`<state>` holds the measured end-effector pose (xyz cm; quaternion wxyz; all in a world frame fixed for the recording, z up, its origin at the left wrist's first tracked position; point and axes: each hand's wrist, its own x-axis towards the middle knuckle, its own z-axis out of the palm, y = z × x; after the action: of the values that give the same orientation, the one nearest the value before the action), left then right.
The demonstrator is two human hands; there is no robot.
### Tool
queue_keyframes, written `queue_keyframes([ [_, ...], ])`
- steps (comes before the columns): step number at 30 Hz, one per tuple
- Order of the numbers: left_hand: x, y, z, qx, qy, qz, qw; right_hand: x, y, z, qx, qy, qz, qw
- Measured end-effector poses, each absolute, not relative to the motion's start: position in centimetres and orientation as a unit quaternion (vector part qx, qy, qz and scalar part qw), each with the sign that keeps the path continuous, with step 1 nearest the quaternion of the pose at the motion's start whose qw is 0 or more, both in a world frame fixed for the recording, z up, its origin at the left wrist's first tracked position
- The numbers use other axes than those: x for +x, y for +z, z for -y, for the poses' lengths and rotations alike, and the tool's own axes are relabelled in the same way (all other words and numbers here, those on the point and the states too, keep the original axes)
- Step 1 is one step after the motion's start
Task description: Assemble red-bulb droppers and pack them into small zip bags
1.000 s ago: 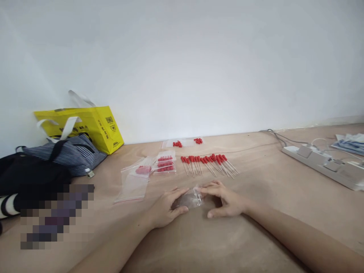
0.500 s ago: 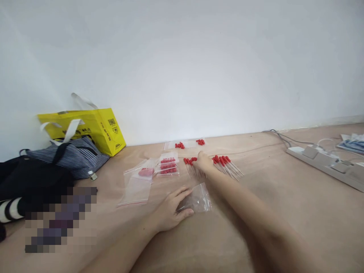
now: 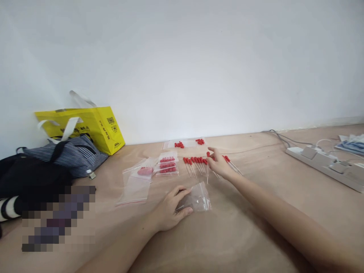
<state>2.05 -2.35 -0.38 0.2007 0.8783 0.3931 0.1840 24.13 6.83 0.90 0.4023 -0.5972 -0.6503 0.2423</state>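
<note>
My left hand grips a clear zip-lock bag, its seal end pointing right and flat near the table. My right hand pinches a glass dropper with a red rubber bulb; its thin tube points down toward the table. Left of that hand, several more red-bulbed droppers lie in a row. A few others show to its right, partly covered by the hand. Beyond them, loose red bulbs lie with thin clear tubes on a plastic bag.
Small filled bags of red-bulbed pieces are stacked left of the row, beside flat zip bags. A yellow bag, a striped bag and a black bag stand at left. A power strip with cables lies at right.
My right hand has shifted right along the row, uncovering droppers on the left, and now a dropper shows upright in its fingers. My left hand stays on the zip-lock bag.
</note>
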Motion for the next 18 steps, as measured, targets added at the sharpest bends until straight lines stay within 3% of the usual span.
queue_keyframes([
  [4,2.3,-0.2,2.4,0.872,0.172,-0.412,0.2,25.9,-1.1,-3.7,-0.497,0.347,0.581,0.543],
  [9,2.6,0.4,2.7,0.869,0.173,-0.419,0.198,24.3,-2.7,-1.7,-0.456,0.426,0.499,0.601],
  [12,2.6,0.5,2.8,0.865,0.177,-0.426,0.196,23.3,-3.3,-0.8,-0.428,0.476,0.512,0.573],
  [18,2.8,0.3,2.7,0.86,0.194,-0.431,0.19,23.4,-3.6,0.1,-0.371,0.553,0.62,0.416],
])
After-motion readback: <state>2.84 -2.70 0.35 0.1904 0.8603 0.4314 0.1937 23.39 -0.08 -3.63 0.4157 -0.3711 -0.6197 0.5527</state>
